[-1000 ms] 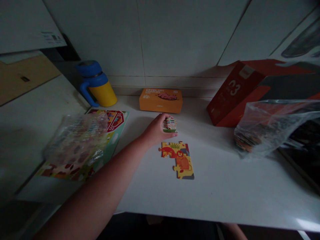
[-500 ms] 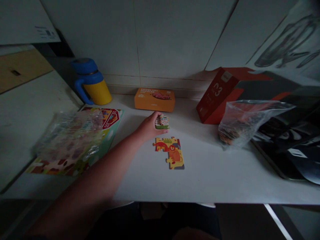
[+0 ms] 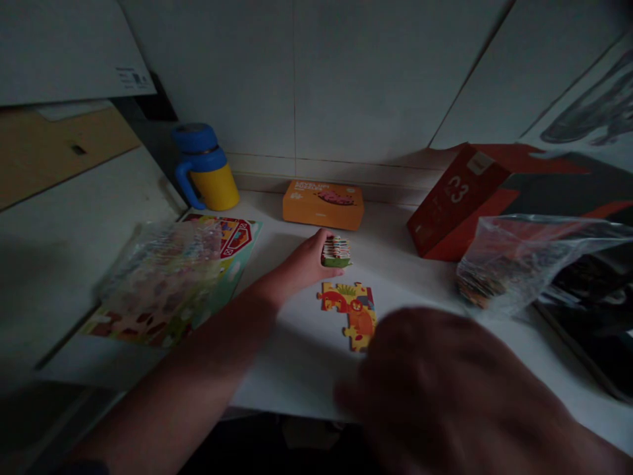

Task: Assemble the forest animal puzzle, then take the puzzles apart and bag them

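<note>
My left hand (image 3: 307, 260) reaches across the white table (image 3: 435, 284) and is closed around a small stack of puzzle pieces (image 3: 335, 252) that rests on the tabletop. Just in front of the stack lies a joined patch of yellow and orange lion puzzle pieces (image 3: 352, 310). My right hand (image 3: 445, 389) is close to the camera at the lower right, dark and smeared by motion, and it hides the lower corner of the lion patch. Its fingers cannot be made out.
An orange puzzle box (image 3: 323, 204) sits at the back by the wall, with a blue and yellow jug (image 3: 205, 169) to its left. A red box (image 3: 457, 201) and a clear bag of pieces (image 3: 524, 260) are at the right. A picture sheet under plastic (image 3: 173, 280) lies at the left.
My right hand has come up into view at the lower right, over the near table edge. The left hand stays on the stack of pieces. The camera has shifted slightly.
</note>
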`<state>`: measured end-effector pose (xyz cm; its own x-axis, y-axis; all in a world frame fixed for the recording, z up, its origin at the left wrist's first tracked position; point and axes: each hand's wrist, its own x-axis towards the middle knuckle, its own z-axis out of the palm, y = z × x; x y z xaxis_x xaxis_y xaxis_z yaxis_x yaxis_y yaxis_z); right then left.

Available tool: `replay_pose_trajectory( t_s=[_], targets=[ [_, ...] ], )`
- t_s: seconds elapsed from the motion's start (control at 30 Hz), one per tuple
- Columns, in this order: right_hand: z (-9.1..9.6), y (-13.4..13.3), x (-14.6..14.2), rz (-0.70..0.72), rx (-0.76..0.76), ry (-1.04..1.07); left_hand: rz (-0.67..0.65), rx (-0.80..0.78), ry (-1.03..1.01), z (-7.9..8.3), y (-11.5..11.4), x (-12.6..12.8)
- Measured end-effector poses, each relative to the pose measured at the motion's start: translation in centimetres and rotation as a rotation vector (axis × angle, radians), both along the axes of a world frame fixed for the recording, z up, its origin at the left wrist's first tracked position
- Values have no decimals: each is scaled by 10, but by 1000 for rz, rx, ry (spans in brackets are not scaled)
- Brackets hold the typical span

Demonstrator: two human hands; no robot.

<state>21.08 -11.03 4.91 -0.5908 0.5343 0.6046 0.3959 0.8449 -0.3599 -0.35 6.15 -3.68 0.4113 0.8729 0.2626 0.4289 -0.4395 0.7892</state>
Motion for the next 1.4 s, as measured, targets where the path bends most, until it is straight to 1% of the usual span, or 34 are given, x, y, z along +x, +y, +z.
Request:
replay_pose_trajectory(
  t_s=[0.03,0.07,0.1,0.13,0.17,0.2,0.27,0.3,0.37,0.47,0.6,0.67,0.7,0.8,0.87,0.97,1.03,1.07,1.13,1.2,1.23,1.3,1.4],
  targets=[
    [-5,27,0,-37,1,-12,-10,11,7,0,0,0],
    [-12,54,1,-129,11,-64,-22,23,18,1,1,1],
    [-21,77,2,-255,5,-99,-30,34,30,1,1,1],
    [-32,97,4,-347,-15,-127,-31,45,41,0,2,2],
    [-43,113,6,-406,-57,-147,-23,56,48,0,2,3],
    [-53,124,7,-430,-120,-156,-11,67,55,-1,2,4],
    [-70,135,9,-425,-244,-149,4,88,69,-2,2,5],
    [-75,136,8,-403,-286,-134,7,95,83,-3,2,6],
    [-77,136,6,-353,-326,-96,6,101,111,-5,2,7],
    [-72,136,1,-313,-360,-39,-9,118,143,-6,1,10],
    [-67,138,0,-325,-423,-1,-53,122,163,-4,-1,12],
    [-67,139,1,-372,-418,-15,-49,131,183,1,-3,8],
    [-68,139,3,-405,-407,-25,-27,149,208,5,-5,5],
    [-69,139,12,-516,-387,-7,52,203,349,19,-15,-8],
    [-69,140,22,-575,-417,67,-13,175,441,28,-23,-15],
    [-65,139,34,-617,-523,271,-157,103,514,39,-32,-19],
    [-60,135,35,-566,-642,441,-198,75,542,42,-35,-17],
    [-58,132,34,-497,-733,522,-205,65,545,42,-36,-16],
    [-53,124,27,-295,-966,636,-216,42,514,40,-35,-15],
    [-51,115,18,-98,-1190,668,-213,25,436,36,-34,-14],
    [-51,111,14,-35,-1269,661,-206,14,392,34,-33,-14],
    [-53,106,7,17,-1355,663,-198,-18,320,32,-32,-14],
    [-58,107,4,-29,-1395,715,-203,-61,309,33,-32,-15]
  ],
)
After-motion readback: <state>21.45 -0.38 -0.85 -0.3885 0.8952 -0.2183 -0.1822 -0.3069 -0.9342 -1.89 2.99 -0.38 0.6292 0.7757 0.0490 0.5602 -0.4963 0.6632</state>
